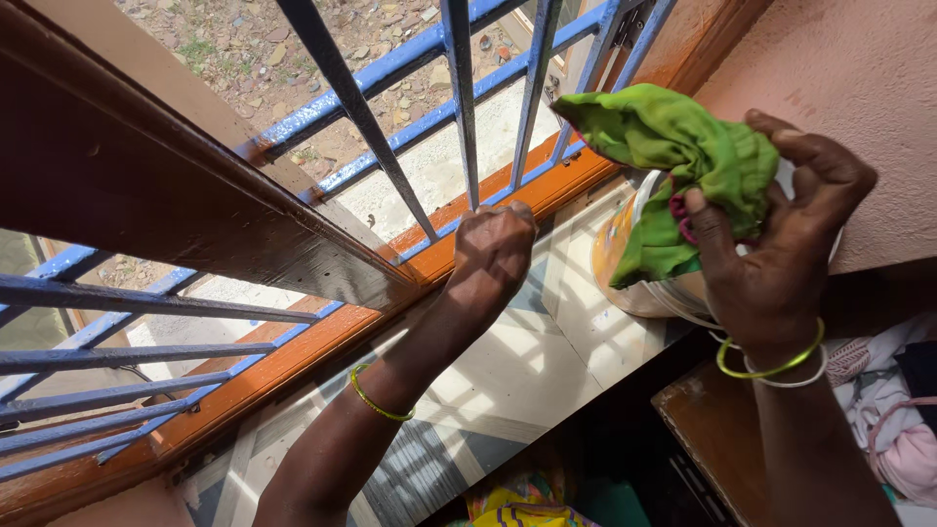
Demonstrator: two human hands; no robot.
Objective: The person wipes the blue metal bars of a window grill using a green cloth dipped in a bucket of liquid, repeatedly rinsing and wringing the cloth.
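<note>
Head view: my left hand (493, 256) is clenched into a fist against the base of the blue window grille (459, 107), down by the orange-painted window frame (293, 351); I cannot tell whether anything is inside the fist. My right hand (786, 244) grasps a bunched green cloth (683, 156), held up just above a yellow and white plastic tub (625, 273) that stands on the pale sill (508, 381) against the pink wall (839, 59). I judge the tub to be the weak point: the cloth's trailing corner hangs against its rim, and a careless sweep of my wrist could tip it onto the clothes (898, 410) below.
</note>
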